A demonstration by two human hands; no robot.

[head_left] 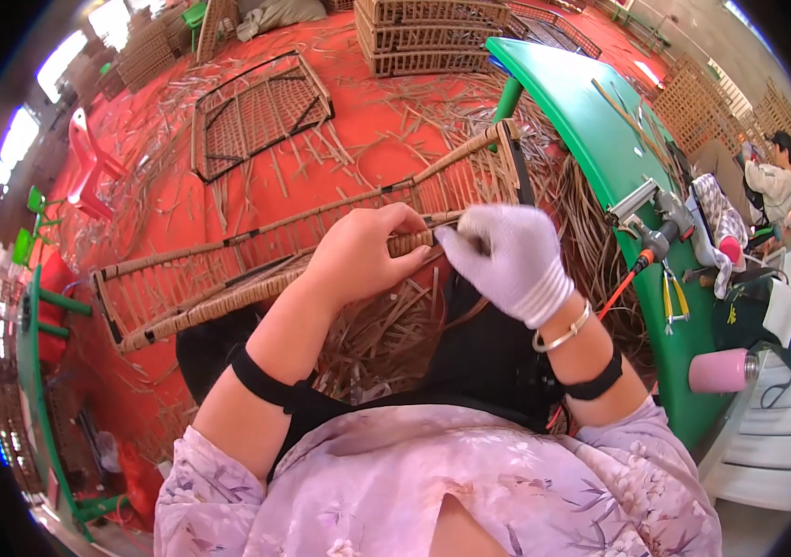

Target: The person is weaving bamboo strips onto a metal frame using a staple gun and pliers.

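A long rattan basket frame (193, 304) with black-bound bars lies slantwise across my lap, its far right corner raised. My left hand (358, 252) is bare and closed round the wrapped near bar, thumb and fingers on either side of it. Just right of it, my right hand (514, 258), in a white knitted glove, is closed in a pinch at the same bar. A thin rattan strip (466, 316) trails below the glove; its end in the fingers is hidden. The two hands are a small gap apart.
A green table (590, 102) at the right carries an air tool (662, 239), yellow-handled pliers (674, 295) and a pink flask (722, 371). Loose strips litter the red floor. A rattan panel (261, 116) lies ahead; stacked baskets (432, 37) stand beyond. Another person (771, 186) sits far right.
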